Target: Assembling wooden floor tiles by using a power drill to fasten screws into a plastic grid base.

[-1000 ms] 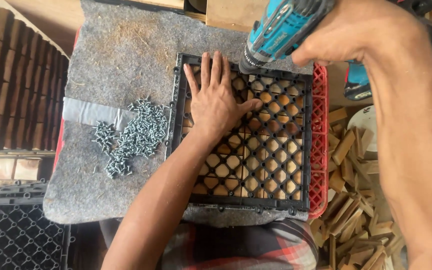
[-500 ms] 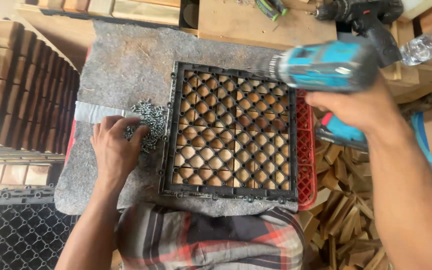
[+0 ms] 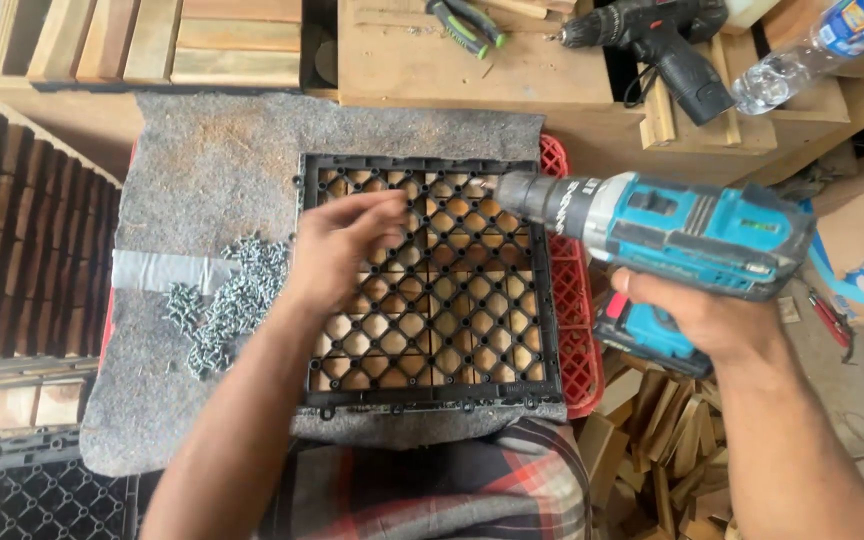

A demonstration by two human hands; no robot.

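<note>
On the grey felt mat [image 3: 202, 160], centre of bench: one black plastic grid tile [image 3: 430, 280], square, lying underside up, brown wooden slats visible through its diamond lattice. A red crate [image 3: 577, 330] shows along its right edge.

Change since half a second ago: the left hand [image 3: 337, 245] has left the screw pile and moved right; it is now over the upper left part of the grid tile. It is blurred with motion; fingers loosely curled and drawn together. Whether a screw is pinched between them cannot be told. The cordless drill [image 3: 667, 235] has come down and left; its chuck now reaches over the tile's upper right corner, near the left fingertips, where before it sat higher beside the tile.

Right hand [image 3: 697, 315]: closed around the grip of the drill, teal and grey body, held level, tip pointing left. Contact between tip and tile cannot be confirmed.

Screws [image 3: 227, 305]: loose silver heap on the mat, just left of the tile, beside a strip of grey tape [image 3: 157, 270]. The heap now lies below and left of the left hand, apart from it.

Other items: second black drill [image 3: 652, 40], pliers [image 3: 462, 25] and clear plastic bottle [image 3: 817, 50] on the wooden bench behind; wood offcuts [image 3: 652, 440] at lower right.
</note>
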